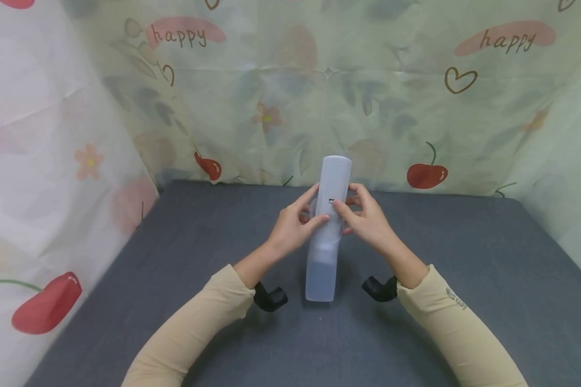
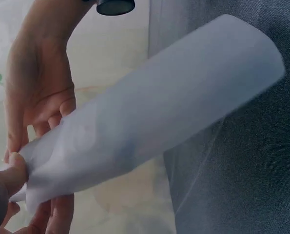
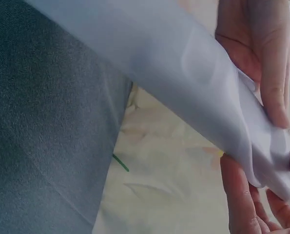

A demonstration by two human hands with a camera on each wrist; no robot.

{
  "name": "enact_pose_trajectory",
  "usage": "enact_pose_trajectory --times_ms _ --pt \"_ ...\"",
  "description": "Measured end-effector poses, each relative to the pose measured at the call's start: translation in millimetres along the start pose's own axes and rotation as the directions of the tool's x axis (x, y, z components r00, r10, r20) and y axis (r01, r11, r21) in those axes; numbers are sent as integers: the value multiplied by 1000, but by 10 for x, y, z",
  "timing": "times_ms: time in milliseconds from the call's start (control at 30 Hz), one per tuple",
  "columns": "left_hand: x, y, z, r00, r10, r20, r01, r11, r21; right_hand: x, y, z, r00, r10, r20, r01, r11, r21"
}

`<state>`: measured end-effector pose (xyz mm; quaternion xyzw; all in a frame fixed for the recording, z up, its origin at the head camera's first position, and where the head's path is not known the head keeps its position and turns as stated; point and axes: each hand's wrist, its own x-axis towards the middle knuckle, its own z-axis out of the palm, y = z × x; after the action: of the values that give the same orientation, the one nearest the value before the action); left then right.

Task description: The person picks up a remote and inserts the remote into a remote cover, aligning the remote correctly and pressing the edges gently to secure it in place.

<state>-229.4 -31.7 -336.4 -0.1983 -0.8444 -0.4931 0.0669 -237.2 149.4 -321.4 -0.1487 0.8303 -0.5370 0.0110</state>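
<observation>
L hand (image 1: 292,227) & R hand (image 1: 369,219) both grip upper half of long white case (image 1: 326,236), thumbs on near face, fingers curled round sides; R thumb tip by small dark slot (image 1: 331,200). Case's lower part translucent, over dk grey table (image 1: 213,231); contact w/ tabletop: can't tell. Beige sleeves (image 1: 193,322), blk wrist pieces (image 1: 272,300). Cherry-print cloth (image 1: 329,107) behind.

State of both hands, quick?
Left hand: holding the white tube, thumb on its near face.
Right hand: holding the same tube, thumb likewise.
</observation>
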Motion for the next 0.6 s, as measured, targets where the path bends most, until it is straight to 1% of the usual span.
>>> enact_pose_trajectory --times_ms 67,100,167,200,233,333,400,500,600 --pt "-2 -11 -9 1000 -20 -11 19 996 -88 3 -1 -19 1000 -4 -12 4 1000 -3" --pt "-3 -19 -15 999 -35 -18 32 990 -138 5 -2 -30 1000 -6 -19 6 1000 -1" --pt "-7 -42 -27 997 -76 -19 69 969 -236 9 -1 -54 999 -7 -39 7 1000 1" --pt "-10 -55 -30 995 -96 -13 88 957 -276 12 1 -67 999 -5 -48 5 1000 3" --pt "-13 -68 -32 994 -111 -8 104 949 -299 12 3 -79 999 -2 -54 3 1000 6" --pt "-19 -103 -24 990 -138 14 136 945 -298 9 5 -103 999 3 -54 -3 1000 14" --pt "-20 -114 -16 991 -135 11 132 951 -281 4 4 -106 999 4 -46 -3 1000 18" --pt "-10 -111 -6 990 -137 -27 124 952 -279 6 3 -105 1000 -4 -27 5 999 35" --pt "-2 -85 -6 987 -151 -60 127 948 -290 20 4 -104 1000 -15 -3 16 998 61"
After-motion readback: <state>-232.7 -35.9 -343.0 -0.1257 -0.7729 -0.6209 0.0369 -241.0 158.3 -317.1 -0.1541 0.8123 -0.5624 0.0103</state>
